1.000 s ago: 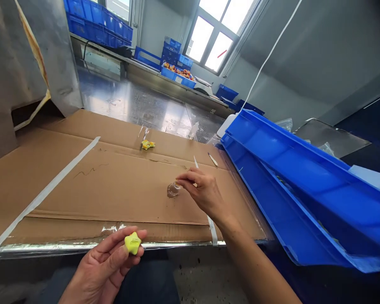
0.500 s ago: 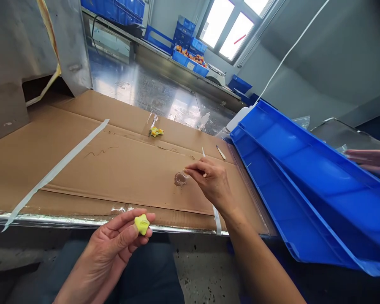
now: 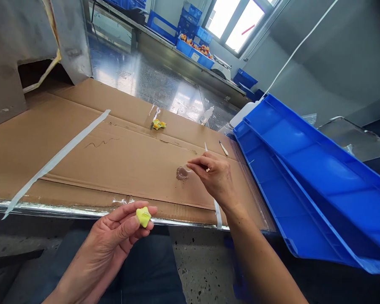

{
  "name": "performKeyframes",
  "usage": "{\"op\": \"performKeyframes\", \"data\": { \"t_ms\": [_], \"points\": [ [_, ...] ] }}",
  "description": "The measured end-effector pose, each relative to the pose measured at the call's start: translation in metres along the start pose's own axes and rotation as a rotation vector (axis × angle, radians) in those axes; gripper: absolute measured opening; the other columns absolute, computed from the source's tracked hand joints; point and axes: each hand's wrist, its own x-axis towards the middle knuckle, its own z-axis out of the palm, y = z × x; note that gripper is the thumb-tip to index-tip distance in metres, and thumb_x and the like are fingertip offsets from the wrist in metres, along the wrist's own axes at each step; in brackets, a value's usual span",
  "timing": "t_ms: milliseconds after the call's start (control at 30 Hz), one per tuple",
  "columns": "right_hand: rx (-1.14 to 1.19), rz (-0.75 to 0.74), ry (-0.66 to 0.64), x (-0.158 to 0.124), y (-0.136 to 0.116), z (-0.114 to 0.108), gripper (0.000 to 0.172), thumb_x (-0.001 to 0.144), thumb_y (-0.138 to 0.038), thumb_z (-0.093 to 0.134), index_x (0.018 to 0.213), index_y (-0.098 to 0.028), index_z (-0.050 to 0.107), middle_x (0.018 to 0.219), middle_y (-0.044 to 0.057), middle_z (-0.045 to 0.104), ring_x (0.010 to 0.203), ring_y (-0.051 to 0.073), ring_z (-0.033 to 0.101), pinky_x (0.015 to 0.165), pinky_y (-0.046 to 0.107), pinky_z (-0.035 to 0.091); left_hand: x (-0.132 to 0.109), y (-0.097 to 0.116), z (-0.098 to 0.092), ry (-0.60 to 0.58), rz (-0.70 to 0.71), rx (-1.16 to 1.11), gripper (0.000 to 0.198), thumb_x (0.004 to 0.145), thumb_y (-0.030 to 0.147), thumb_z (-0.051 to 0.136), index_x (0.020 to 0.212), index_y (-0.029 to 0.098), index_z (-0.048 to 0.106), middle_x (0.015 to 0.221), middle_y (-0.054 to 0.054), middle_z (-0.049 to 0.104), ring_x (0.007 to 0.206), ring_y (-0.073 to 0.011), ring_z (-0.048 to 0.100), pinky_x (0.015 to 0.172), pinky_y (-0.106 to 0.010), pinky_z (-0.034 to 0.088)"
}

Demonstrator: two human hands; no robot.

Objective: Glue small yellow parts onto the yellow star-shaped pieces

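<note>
My left hand holds a small yellow star-shaped piece between thumb and fingertips, just in front of the cardboard's near edge. The star has a shallow mark on its upper face. Over the right part of the cardboard, my right hand is closed in a pinch at the rim of a small clear dish. A round brown wet-looking patch shows beside and under that dish. Several yellow and orange star-shaped pieces lie together near the far edge of the cardboard.
Brown cardboard covers the table, with a white tape strip at left. A thin pale-handled tool lies beyond my right hand. Nested blue crates lean on the right. A metal housing stands at left; a clear bottle lies behind.
The view has shifted slightly, so the table sits a little higher in the picture. Both hands keep their grips, the left on the star, the right at the dish.
</note>
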Motion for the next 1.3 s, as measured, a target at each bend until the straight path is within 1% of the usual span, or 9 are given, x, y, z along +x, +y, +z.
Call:
{"op": "performKeyframes", "data": {
  "t_ms": [167, 400, 567, 700, 800, 933, 1067, 1200, 1300],
  "points": [
    [-0.011, 0.004, -0.007, 0.0006, -0.0004, -0.0001, 0.014, 0.084, -0.012, 0.067, 0.073, -0.020, 0.071, 0.066, -0.002, 0.059, 0.062, 0.014, 0.057, 0.057, 0.024, 0.039, -0.0021, 0.0015, 0.0047, 0.037, 0.010, 0.004, 0.032, 0.058, 0.023, 0.085, 0.087, 0.013, 0.076, 0.093, -0.011, 0.076, 0.065, -0.0134, 0.067, 0.062, -0.017, 0.057],
    [-0.017, 0.004, -0.001, 0.0003, 0.0001, 0.0002, 0.016, 0.080, -0.004, 0.071, 0.074, -0.019, 0.071, 0.066, -0.002, 0.060, 0.062, 0.013, 0.056, 0.057, 0.023, 0.038, -0.0018, 0.0008, 0.0019, 0.031, 0.002, 0.018, 0.029, 0.061, 0.022, 0.083, 0.089, 0.013, 0.076, 0.095, -0.011, 0.076, 0.065, -0.0128, 0.067, 0.062, -0.017, 0.057],
    [-0.016, -0.005, 0.004, -0.0009, 0.0023, 0.0011, 0.015, 0.081, -0.007, 0.070, 0.074, -0.020, 0.071, 0.067, -0.003, 0.061, 0.061, 0.013, 0.056, 0.057, 0.024, 0.039, 0.0003, -0.0002, -0.0009, 0.000, -0.004, 0.019, 0.025, 0.065, 0.021, 0.081, 0.088, 0.015, 0.075, 0.097, -0.010, 0.075, 0.067, -0.0134, 0.067, 0.065, -0.017, 0.057],
    [-0.012, -0.009, 0.008, 0.0001, 0.0008, -0.0014, 0.016, 0.080, -0.005, 0.071, 0.074, -0.019, 0.070, 0.066, -0.003, 0.060, 0.061, 0.013, 0.056, 0.056, 0.024, 0.038, 0.0011, -0.0009, -0.0019, -0.008, -0.001, 0.022, 0.024, 0.067, 0.021, 0.080, 0.089, 0.015, 0.075, 0.097, -0.011, 0.076, 0.067, -0.0133, 0.067, 0.064, -0.017, 0.057],
    [-0.011, -0.005, 0.013, 0.0020, -0.0017, -0.0053, 0.015, 0.079, -0.004, 0.072, 0.073, -0.018, 0.070, 0.064, -0.003, 0.058, 0.060, 0.013, 0.055, 0.054, 0.024, 0.037, 0.0016, -0.0016, -0.0027, -0.011, -0.002, 0.008, 0.025, 0.066, 0.021, 0.081, 0.089, 0.015, 0.075, 0.096, -0.010, 0.076, 0.068, -0.0142, 0.068, 0.064, -0.018, 0.058],
    [-0.012, -0.004, 0.016, 0.0038, -0.0033, -0.0082, 0.015, 0.078, -0.004, 0.072, 0.074, -0.018, 0.071, 0.064, -0.003, 0.058, 0.059, 0.012, 0.055, 0.053, 0.024, 0.037, 0.0013, -0.0016, -0.0038, -0.008, 0.001, 0.010, 0.025, 0.067, 0.020, 0.080, 0.090, 0.015, 0.075, 0.096, -0.010, 0.076, 0.066, -0.0131, 0.067, 0.063, -0.017, 0.057],
    [-0.006, -0.007, 0.000, 0.0038, -0.0026, -0.0062, 0.017, 0.077, -0.001, 0.073, 0.073, -0.018, 0.071, 0.064, -0.003, 0.058, 0.060, 0.013, 0.055, 0.053, 0.023, 0.037, 0.0001, -0.0001, -0.0037, -0.022, -0.008, 0.018, 0.025, 0.067, 0.020, 0.080, 0.091, 0.016, 0.075, 0.098, -0.009, 0.076, 0.069, -0.0133, 0.068, 0.065, -0.017, 0.058],
    [-0.020, -0.016, -0.024, 0.0034, -0.0019, -0.0041, 0.019, 0.076, 0.000, 0.075, 0.072, -0.018, 0.071, 0.064, -0.004, 0.057, 0.061, 0.012, 0.055, 0.055, 0.023, 0.037, 0.0006, 0.0000, -0.0028, -0.001, -0.003, 0.017, 0.027, 0.065, 0.021, 0.081, 0.090, 0.015, 0.075, 0.096, -0.010, 0.076, 0.066, -0.0123, 0.067, 0.064, -0.017, 0.057],
    [-0.033, -0.020, -0.036, 0.0037, -0.0017, -0.0046, 0.017, 0.076, 0.000, 0.076, 0.073, -0.017, 0.072, 0.063, -0.004, 0.056, 0.060, 0.012, 0.054, 0.054, 0.023, 0.036, 0.0013, -0.0008, -0.0024, 0.000, 0.001, 0.019, 0.028, 0.064, 0.021, 0.082, 0.090, 0.015, 0.075, 0.096, -0.010, 0.076, 0.065, -0.0122, 0.067, 0.063, -0.016, 0.057]
  ]
}}
